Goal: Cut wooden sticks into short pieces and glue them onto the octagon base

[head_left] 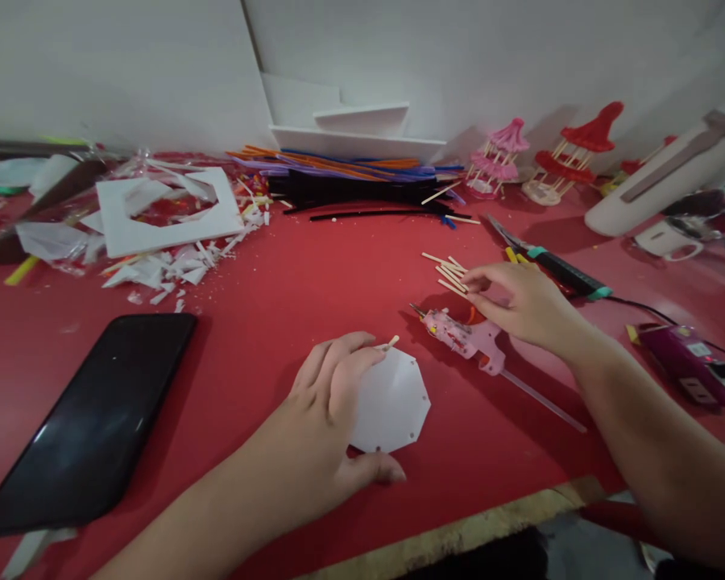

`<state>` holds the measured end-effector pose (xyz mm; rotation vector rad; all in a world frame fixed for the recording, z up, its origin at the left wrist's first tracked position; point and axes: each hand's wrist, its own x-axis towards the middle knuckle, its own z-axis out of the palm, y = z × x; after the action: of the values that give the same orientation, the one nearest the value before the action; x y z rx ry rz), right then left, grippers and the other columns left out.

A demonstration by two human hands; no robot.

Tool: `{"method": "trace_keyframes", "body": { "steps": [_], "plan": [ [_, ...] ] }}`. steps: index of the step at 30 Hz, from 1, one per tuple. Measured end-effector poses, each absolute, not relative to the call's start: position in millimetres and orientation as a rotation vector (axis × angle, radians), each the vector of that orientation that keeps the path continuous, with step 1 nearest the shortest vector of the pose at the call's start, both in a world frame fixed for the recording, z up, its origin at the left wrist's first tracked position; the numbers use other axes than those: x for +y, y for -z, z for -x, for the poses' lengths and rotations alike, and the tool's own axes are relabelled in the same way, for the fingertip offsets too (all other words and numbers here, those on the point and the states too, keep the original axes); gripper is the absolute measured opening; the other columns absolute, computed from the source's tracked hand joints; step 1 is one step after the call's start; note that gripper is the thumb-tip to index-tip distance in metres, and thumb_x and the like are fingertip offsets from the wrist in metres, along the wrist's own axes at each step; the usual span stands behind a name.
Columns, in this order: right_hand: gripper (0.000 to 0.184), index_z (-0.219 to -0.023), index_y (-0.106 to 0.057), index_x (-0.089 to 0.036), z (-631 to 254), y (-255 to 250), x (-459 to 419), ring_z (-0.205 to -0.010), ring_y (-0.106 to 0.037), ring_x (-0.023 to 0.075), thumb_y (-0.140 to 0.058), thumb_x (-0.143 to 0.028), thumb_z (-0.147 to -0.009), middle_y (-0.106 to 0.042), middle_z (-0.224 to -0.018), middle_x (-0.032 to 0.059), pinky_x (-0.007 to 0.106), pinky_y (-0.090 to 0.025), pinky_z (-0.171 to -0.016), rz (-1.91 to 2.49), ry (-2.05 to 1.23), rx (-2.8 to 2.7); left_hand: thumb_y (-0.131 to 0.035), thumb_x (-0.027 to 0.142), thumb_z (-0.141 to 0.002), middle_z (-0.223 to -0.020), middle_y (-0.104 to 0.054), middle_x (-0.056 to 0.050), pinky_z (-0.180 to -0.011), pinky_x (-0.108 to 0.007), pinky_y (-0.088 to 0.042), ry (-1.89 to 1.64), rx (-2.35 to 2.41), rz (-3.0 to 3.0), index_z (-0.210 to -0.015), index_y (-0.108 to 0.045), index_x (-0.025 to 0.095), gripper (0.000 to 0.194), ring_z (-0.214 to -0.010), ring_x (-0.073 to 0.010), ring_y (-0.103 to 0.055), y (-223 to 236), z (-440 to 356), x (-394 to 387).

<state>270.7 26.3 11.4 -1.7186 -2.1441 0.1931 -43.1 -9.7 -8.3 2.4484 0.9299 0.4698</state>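
Note:
A white eight-sided board (394, 400) with small holes along its rim lies low over the red tabletop. Fingers and thumb of my left hand (332, 403) wrap round its left side, hiding part of it. One short wooden stick (392, 342) stands at its top edge, beside my left fingertips. My right hand (513, 306) is at a small bunch of wooden sticks (452, 275), its thumb and forefinger slightly apart at their near ends. Just below that hand lies a pink glue gun (462, 337), nozzle toward the upper left, with a clear glue stick (544, 400) out of its back.
At left lie a black phone (90, 419), white board scraps (151, 270) and a cut-out frame (169, 229). Coloured pipe cleaners (350, 185) line the back. Pliers (571, 272), a purple power block (692, 362), a mug (668, 242) and small pink (496, 159) and red carousel-like models (571, 157) occupy the right.

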Motion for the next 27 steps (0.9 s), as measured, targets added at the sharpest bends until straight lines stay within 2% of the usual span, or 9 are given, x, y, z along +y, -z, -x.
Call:
{"method": "trace_keyframes", "body": {
  "steps": [4,8,11,14,18,22,24,25,27],
  "plan": [
    [0.011,-0.09,-0.061,-0.02,-259,-23,40,-0.079,-0.065,0.0161,-0.055,-0.018,-0.082,-0.07,-0.086,0.0019,0.028,-0.044,-0.073,1.862,-0.135,-2.309,-0.08,0.055,-0.067,-0.14,-0.038,-0.021,-0.102,-0.06,-0.042,-0.44,0.928,-2.456,-0.137,-0.023,0.021,0.096,-0.128,-0.0399,-0.04,7,44,-9],
    [0.012,-0.083,-0.06,-0.019,-247,-31,51,-0.065,-0.06,0.0161,-0.05,-0.013,-0.081,-0.068,-0.076,0.0038,0.027,-0.034,-0.058,1.946,-0.075,-2.44,-0.078,0.052,-0.071,-0.138,-0.041,-0.02,-0.101,-0.058,-0.043,-0.405,0.908,-2.446,-0.139,-0.02,0.02,0.095,-0.128,-0.038,-0.04,3,44,-9],
    [0.011,-0.081,-0.06,-0.018,-244,-28,59,-0.062,-0.058,0.0164,-0.053,-0.012,-0.076,-0.066,-0.071,0.0042,0.028,-0.029,-0.054,1.948,-0.066,-2.513,-0.078,0.05,-0.071,-0.137,-0.044,-0.018,-0.102,-0.057,-0.043,-0.418,0.899,-2.432,-0.139,-0.021,0.022,0.093,-0.128,-0.0366,-0.041,0,44,-9],
    [0.006,-0.071,-0.06,-0.02,-244,-23,66,-0.056,-0.055,0.015,-0.058,-0.014,-0.07,-0.062,-0.061,0.0012,0.027,-0.027,-0.051,1.951,-0.065,-2.538,-0.079,0.048,-0.071,-0.136,-0.047,-0.017,-0.099,-0.056,-0.045,-0.438,0.895,-2.409,-0.138,-0.024,0.023,0.09,-0.126,-0.0365,-0.044,-3,43,-9],
    [0.007,-0.062,-0.058,-0.021,-243,-29,65,-0.049,-0.052,0.0136,-0.061,-0.017,-0.066,-0.06,-0.054,-0.0005,0.026,-0.028,-0.047,1.996,-0.033,-2.473,-0.08,0.047,-0.071,-0.134,-0.049,-0.017,-0.097,-0.056,-0.047,-0.456,0.901,-2.396,-0.137,-0.026,0.023,0.089,-0.124,-0.0368,-0.047,-3,42,-9],
    [0.004,-0.069,-0.059,-0.021,-234,-43,40,-0.056,-0.058,0.0131,-0.063,-0.019,-0.069,-0.065,-0.064,-0.0005,0.025,-0.042,-0.051,1.871,-0.057,-2.156,-0.081,0.047,-0.069,-0.134,-0.05,-0.016,-0.099,-0.057,-0.045,-0.492,0.901,-2.408,-0.138,-0.027,0.024,0.09,-0.124,-0.0368,-0.047,1,42,-9],
    [0.007,-0.077,-0.059,-0.021,-228,-46,21,-0.057,-0.061,0.0118,-0.063,-0.019,-0.073,-0.065,-0.067,-0.0018,0.023,-0.049,-0.053,1.628,-0.361,-1.908,-0.081,0.046,-0.07,-0.135,-0.049,-0.017,-0.1,-0.056,-0.044,-0.502,0.888,-2.43,-0.139,-0.025,0.023,0.091,-0.125,-0.0369,-0.046,3,43,-9],
    [0.01,-0.083,-0.058,-0.022,-224,-46,12,-0.06,-0.063,0.0121,-0.064,-0.02,-0.076,-0.067,-0.07,-0.0019,0.023,-0.051,-0.053,1.515,-0.523,-1.819,-0.081,0.045,-0.07,-0.135,-0.049,-0.017,-0.101,-0.056,-0.044,-0.5,0.881,-2.444,-0.139,-0.024,0.022,0.092,-0.125,-0.0369,-0.046,4,43,-9],
    [0.031,-0.107,-0.056,-0.025,-216,-44,-5,-0.062,-0.065,0.0113,-0.067,-0.022,-0.079,-0.069,-0.077,-0.0031,0.021,-0.052,-0.052,1.366,-0.7,-1.716,-0.08,0.045,-0.071,-0.135,-0.048,-0.019,-0.1,-0.055,-0.044,-0.491,0.865,-2.467,-0.138,-0.023,0.02,0.091,-0.124,-0.0366,-0.046,5,43,-9]
  ]
}}
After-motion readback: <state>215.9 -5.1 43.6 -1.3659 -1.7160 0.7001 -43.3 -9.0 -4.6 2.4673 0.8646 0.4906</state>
